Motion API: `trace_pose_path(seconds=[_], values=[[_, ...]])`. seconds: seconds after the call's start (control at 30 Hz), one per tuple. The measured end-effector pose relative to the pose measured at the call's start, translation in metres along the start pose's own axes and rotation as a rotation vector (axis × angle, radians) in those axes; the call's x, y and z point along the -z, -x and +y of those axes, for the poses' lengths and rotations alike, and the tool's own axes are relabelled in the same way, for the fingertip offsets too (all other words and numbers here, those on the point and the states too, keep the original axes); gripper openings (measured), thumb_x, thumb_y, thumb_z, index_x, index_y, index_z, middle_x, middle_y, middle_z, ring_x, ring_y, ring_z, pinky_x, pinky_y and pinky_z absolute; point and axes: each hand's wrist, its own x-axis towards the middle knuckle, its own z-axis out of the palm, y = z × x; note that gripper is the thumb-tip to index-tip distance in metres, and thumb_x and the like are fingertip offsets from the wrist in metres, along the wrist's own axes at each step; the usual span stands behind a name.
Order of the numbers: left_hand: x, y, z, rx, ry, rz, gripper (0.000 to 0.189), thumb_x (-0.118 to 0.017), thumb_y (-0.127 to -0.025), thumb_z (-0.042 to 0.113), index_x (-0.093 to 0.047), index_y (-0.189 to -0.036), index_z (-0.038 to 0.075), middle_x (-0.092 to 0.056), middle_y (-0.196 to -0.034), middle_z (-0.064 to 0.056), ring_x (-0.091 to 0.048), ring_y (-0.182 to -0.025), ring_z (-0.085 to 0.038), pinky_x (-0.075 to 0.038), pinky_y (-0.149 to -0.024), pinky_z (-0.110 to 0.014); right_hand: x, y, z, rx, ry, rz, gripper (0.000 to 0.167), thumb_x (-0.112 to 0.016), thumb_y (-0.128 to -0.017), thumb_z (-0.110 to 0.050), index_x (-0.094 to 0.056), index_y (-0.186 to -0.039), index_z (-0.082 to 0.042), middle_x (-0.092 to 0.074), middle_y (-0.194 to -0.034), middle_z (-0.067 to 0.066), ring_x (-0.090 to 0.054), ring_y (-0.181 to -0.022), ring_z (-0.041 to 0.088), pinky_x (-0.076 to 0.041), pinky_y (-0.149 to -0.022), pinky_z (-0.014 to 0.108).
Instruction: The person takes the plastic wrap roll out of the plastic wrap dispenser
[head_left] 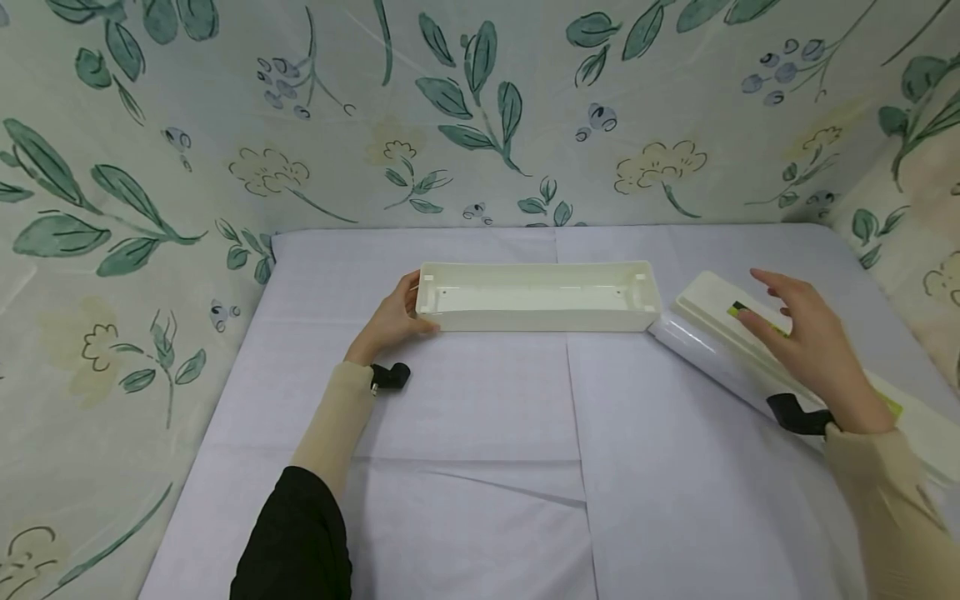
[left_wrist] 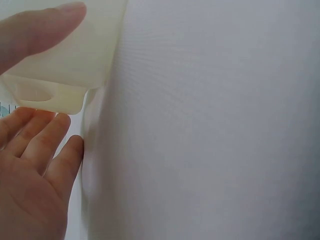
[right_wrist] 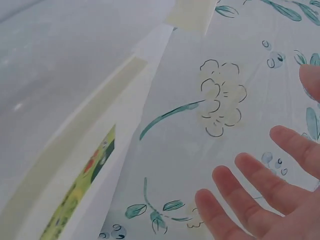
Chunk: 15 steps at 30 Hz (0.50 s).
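A long cream plastic box (head_left: 543,321), its top uncovered and its inside bare, sits crosswise on the table. My left hand (head_left: 393,317) grips its left end, thumb on the front wall and fingers around the end. In the left wrist view, the thumb lies on the box wall (left_wrist: 75,55). To the right, a roll of clear plastic film (head_left: 697,350) lies slanted alongside a long white piece (head_left: 705,292) with a green label. Above these my right hand (head_left: 817,354) hovers, fingers spread and holding nothing. Its forearm hides part of both.
A pale cloth (head_left: 465,533) with fold creases covers the table. Behind and at the sides hangs a leaf-patterned fabric (head_left: 480,183). Each wrist wears a black camera mount (head_left: 392,377). The roll's near end is hidden by the right arm.
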Motion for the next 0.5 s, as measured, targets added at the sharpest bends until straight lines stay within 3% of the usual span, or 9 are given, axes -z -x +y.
trace_pose_path(seconds=[0.1,0.17,0.27,0.5], values=[[0.001,0.001,0.0,-0.009,-0.007,0.005,0.103,-0.081,-0.074,0.005,-0.015,-0.153,0.014,-0.026,-0.154,-0.011,-0.026,-0.14,-0.025,-0.025,-0.112,-0.04,-0.004,-0.01,-0.013,0.037,-0.013,-0.023,0.059,-0.061,-0.095,-0.018,-0.036,-0.145,-0.001,-0.034,-0.143,0.029,-0.033,-0.124,0.048,-0.03,-0.106,0.045],[0.001,0.001,0.0,-0.011,-0.006,0.006,0.103,-0.081,-0.074,0.004,-0.015,-0.153,0.013,-0.026,-0.154,-0.012,-0.026,-0.14,-0.026,-0.024,-0.112,-0.04,-0.008,-0.018,-0.023,0.064,-0.028,-0.045,0.06,-0.061,-0.095,-0.019,-0.035,-0.146,-0.001,-0.031,-0.145,0.029,-0.028,-0.13,0.048,-0.023,-0.103,0.065],[0.001,0.002,-0.001,-0.011,-0.011,0.006,0.103,-0.081,-0.074,0.004,-0.015,-0.153,0.013,-0.026,-0.154,-0.012,-0.027,-0.14,-0.026,-0.025,-0.112,-0.04,-0.017,-0.028,-0.035,0.12,-0.04,-0.07,0.061,-0.062,-0.094,-0.021,-0.035,-0.146,-0.001,-0.027,-0.146,0.03,-0.023,-0.133,0.049,-0.016,-0.105,0.067],[0.0,0.003,-0.002,-0.01,-0.063,0.011,0.104,-0.08,-0.075,0.006,-0.012,-0.153,0.011,-0.027,-0.153,-0.013,-0.029,-0.138,-0.028,-0.025,-0.112,-0.044,-0.041,-0.044,-0.063,0.183,-0.021,-0.139,0.067,-0.063,-0.094,-0.027,-0.03,-0.148,-0.005,-0.021,-0.151,0.025,-0.017,-0.136,0.046,-0.017,-0.104,0.068]])
